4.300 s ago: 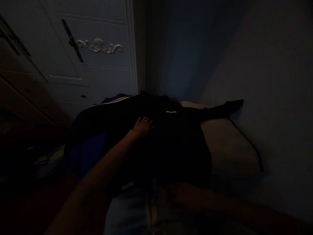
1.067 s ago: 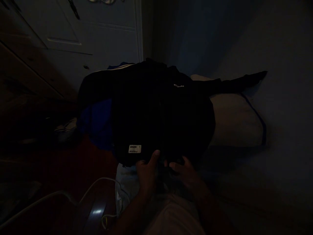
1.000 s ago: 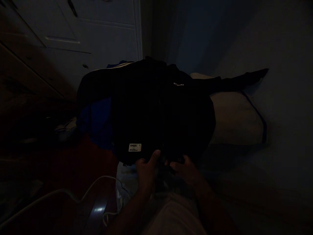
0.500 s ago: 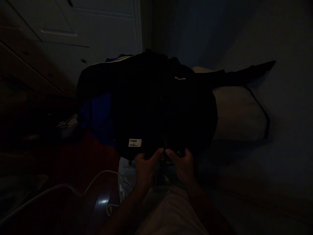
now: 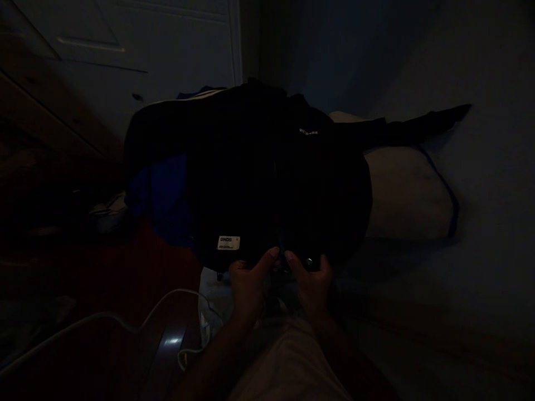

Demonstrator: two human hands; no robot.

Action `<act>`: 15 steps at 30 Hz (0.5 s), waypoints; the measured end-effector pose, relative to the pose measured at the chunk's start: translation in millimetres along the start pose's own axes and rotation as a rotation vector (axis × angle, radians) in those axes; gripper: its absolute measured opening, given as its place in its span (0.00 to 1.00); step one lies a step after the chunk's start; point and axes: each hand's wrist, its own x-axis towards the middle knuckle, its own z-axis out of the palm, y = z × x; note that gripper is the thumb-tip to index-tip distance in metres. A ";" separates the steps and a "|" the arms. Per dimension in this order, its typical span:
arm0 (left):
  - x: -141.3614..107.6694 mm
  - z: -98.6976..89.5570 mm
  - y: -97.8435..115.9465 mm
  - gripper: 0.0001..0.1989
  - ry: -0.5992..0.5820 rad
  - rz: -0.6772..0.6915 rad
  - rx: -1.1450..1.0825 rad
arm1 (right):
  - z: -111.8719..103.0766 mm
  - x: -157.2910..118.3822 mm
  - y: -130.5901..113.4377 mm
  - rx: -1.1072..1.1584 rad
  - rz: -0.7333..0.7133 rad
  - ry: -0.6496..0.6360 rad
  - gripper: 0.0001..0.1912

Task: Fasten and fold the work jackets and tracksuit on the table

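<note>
A black jacket [image 5: 251, 178] lies spread out in front of me, front side up, with small white lettering on its chest and a white label [image 5: 228, 243] near the lower left hem. My left hand [image 5: 251, 281] pinches the bottom hem just left of the front opening. Close beside it, my right hand [image 5: 311, 281] grips the hem on the other side, next to a round metal snap [image 5: 309, 261]. Both thumbs lie on top of the cloth; most fingers are hidden beneath it. One sleeve stretches out to the right. The scene is very dark.
Blue cloth [image 5: 163, 200] shows under the jacket on the left. A pale cushion-like bundle with blue edging [image 5: 409, 192] sits to the right, against the wall. A white cable [image 5: 104, 316] crosses the reddish floor. Behind stands a white panelled door [image 5: 167, 44].
My hands have moved slightly apart at the hem, and the snap by my right hand shows more clearly. The jacket's left side sits slightly farther left in view.
</note>
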 end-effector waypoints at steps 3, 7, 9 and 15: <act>0.6 -0.5 -2.3 0.16 0.001 0.018 0.031 | 2.2 -1.3 -0.2 0.003 0.044 0.025 0.32; -0.8 -0.4 -4.4 0.16 0.002 0.057 0.067 | 6.2 -2.9 0.4 0.025 0.061 0.066 0.35; -1.7 -0.7 -5.0 0.16 0.003 0.063 0.085 | 8.9 -3.1 0.9 0.076 0.084 0.067 0.36; -3.5 -3.9 -7.2 0.15 -0.072 0.087 0.130 | 11.0 3.5 3.8 0.061 0.118 0.090 0.39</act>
